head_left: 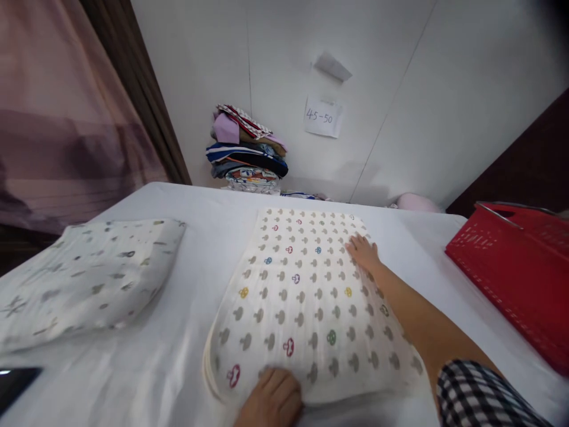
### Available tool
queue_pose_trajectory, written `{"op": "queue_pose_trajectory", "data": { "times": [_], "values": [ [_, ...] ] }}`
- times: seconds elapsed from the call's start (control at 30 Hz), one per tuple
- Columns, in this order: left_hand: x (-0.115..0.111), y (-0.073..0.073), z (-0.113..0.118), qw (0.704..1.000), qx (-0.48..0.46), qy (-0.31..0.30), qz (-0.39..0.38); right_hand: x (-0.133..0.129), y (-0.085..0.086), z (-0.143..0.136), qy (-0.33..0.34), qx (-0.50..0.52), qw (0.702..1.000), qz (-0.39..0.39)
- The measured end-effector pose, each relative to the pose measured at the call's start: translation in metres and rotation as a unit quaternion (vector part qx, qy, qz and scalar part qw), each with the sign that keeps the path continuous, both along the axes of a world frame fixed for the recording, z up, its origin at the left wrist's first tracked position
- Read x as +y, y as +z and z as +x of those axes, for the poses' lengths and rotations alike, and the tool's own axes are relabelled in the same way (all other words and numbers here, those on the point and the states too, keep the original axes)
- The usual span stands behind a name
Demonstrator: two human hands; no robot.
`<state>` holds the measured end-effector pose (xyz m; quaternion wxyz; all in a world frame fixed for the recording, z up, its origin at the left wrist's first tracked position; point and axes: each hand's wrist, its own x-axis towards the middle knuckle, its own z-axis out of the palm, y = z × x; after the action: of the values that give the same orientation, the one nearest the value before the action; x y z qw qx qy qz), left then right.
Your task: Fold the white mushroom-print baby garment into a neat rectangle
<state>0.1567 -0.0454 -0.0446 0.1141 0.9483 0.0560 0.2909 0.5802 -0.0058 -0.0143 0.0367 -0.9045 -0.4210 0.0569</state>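
Observation:
A folded white cloth printed with grey and coloured mushrooms lies flat in front of me, its layers showing along the left edge. My left hand is at its near edge, fingers curled over the fabric; the thumb is hidden. On the far right part of the cloth rests my right hand, fingers stretched out and palm down. A black-and-white checked sleeve covers part of my right arm.
Another folded white cloth with a leafy print lies left on the white-covered table. A dark flat device shows at the lower left. A red basket stands at right. Folded clothes are stacked behind the table.

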Motion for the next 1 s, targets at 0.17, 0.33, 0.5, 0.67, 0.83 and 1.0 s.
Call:
{"op": "queue_pose_trajectory", "data": {
  "times": [0.17,0.33,0.5,0.67,0.83,1.0],
  "values": [
    [-0.003,0.026,-0.003,0.995,0.094,0.001,-0.030,-0.106,-0.009,-0.048,0.028,0.002,1.000,0.012],
    [-0.002,0.031,-0.002,0.992,0.122,-0.028,0.024,-0.194,-0.018,-0.074,0.036,0.008,0.998,0.047],
    [-0.001,0.032,0.001,0.991,0.127,-0.016,0.030,-0.242,-0.023,-0.083,0.016,0.029,0.996,0.087],
    [-0.004,0.041,0.002,0.990,0.142,-0.007,-0.003,-0.265,-0.017,-0.105,0.095,0.015,0.965,0.245],
    [-0.005,0.047,0.004,0.989,0.148,0.007,-0.027,-0.262,-0.010,-0.151,0.266,0.018,0.907,0.325],
    [-0.006,0.047,0.007,0.989,0.141,0.022,-0.039,-0.243,-0.007,-0.179,0.324,-0.005,0.893,0.311]
  ]
}}
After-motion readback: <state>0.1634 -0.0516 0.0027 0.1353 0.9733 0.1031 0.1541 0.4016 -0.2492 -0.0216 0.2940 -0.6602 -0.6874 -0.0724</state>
